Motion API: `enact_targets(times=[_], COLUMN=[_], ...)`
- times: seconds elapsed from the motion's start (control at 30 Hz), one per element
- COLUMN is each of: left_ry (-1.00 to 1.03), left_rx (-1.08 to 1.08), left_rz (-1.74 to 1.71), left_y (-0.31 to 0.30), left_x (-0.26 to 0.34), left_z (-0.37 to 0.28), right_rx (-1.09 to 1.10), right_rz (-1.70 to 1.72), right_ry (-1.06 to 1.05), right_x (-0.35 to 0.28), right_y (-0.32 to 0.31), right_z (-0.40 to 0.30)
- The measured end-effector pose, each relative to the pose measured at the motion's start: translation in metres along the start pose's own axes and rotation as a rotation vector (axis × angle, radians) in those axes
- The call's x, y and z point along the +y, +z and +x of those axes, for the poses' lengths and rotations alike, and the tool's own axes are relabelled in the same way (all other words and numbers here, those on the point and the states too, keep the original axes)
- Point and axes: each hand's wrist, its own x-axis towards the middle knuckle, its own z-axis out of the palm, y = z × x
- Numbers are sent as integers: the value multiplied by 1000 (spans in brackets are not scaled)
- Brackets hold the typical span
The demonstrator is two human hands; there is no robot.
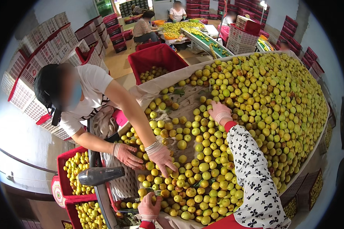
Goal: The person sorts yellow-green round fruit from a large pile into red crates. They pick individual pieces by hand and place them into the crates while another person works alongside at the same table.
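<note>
Small round yellow-green fruits (pixel 275 100), some with brown patches, lie heaped on a large cloth-lined sorting table. My right hand (pixel 220 111), in a pink striped knit glove, reaches out to the near side of the heap. Its fingers touch fruits; whether they grip one is hidden. My left hand (pixel 149 206), in a matching glove, is low at the table's near left edge, its fingers curled beside a fruit and a dark leaf. I cannot tell whether it holds anything. Between my hands, loose fruits (pixel 206 167) spread over the cloth (pixel 189 97).
Across from me a co-worker's two gloved hands (pixel 160 157) touch fruits close to my left hand. A hair dryer (pixel 101 175) is at the left edge, above red-lined crates (pixel 62 171) of fruit. A red-lined bin (pixel 157 57) stands behind; stacked crates, a conveyor (pixel 202 40) and seated people are farther back.
</note>
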Motion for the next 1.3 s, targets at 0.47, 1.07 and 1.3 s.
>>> enact_targets(times=[0.47, 1.07, 1.3], left_ry=[17, 32, -43], left_rx=[46, 15, 10], left_rz=[-30, -17, -716], left_y=[2, 1, 14], left_x=[-2, -9, -32], left_z=[3, -4, -7], right_rx=[-182, -1253, -1355], right_rz=[-247, 1814, 2051], right_ry=[-531, -546, -400], right_x=[-229, -139, -150], right_y=[67, 16, -11], right_z=[14, -215, -318])
